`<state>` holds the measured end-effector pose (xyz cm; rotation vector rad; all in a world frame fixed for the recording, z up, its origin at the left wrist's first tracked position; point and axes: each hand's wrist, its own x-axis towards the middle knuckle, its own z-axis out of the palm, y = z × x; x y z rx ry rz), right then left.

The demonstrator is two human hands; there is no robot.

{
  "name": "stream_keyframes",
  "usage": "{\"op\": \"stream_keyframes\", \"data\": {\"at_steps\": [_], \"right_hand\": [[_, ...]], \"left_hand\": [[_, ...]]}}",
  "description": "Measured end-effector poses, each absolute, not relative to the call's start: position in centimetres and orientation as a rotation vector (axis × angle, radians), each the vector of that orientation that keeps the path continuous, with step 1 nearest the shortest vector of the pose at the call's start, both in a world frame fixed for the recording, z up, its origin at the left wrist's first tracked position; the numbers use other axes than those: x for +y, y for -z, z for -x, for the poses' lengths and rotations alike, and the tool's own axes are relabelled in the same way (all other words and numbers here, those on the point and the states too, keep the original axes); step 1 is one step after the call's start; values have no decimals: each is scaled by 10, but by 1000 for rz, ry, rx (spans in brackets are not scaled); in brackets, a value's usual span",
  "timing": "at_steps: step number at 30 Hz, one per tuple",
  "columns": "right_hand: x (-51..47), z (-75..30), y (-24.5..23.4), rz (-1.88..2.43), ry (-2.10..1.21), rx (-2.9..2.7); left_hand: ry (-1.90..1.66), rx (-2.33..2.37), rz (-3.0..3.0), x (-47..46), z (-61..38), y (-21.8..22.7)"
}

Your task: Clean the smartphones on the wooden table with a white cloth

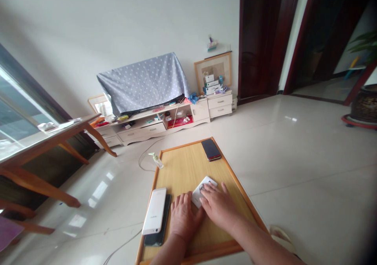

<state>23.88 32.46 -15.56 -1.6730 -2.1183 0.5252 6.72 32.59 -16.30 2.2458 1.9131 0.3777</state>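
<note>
Both of my hands rest on a small wooden table (188,166). My right hand (219,204) lies flat with its fingers spread over a white phone case or card (200,188). My left hand (184,216) lies beside it, fingers stretched out, touching the same white piece at its near edge. To the left of my left hand a white phone (154,211) lies face down on top of a dark phone (160,233). A dark phone with a red rim (211,149) lies at the table's far right corner. A small clear bottle (156,159) sits at the far left corner.
Shiny tiled floor (294,159) surrounds the table. A low TV cabinet (153,123) with a TV under dotted cloth (144,82) stands against the far wall. A wooden table (44,139) is at left. Dark doorways (265,41) and a plant pot (363,103) are at right. A cable (144,155) runs across the floor.
</note>
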Motion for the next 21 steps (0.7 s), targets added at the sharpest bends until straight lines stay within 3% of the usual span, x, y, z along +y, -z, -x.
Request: {"op": "stream_keyframes", "data": {"at_steps": [6, 21], "right_hand": [[329, -241, 167, 1854, -436, -2060], [322, -232, 166, 1751, -441, -2120]], "left_hand": [[-386, 1915, -2238, 326, -68, 161], [-423, 1884, -2244, 327, -61, 168]]}}
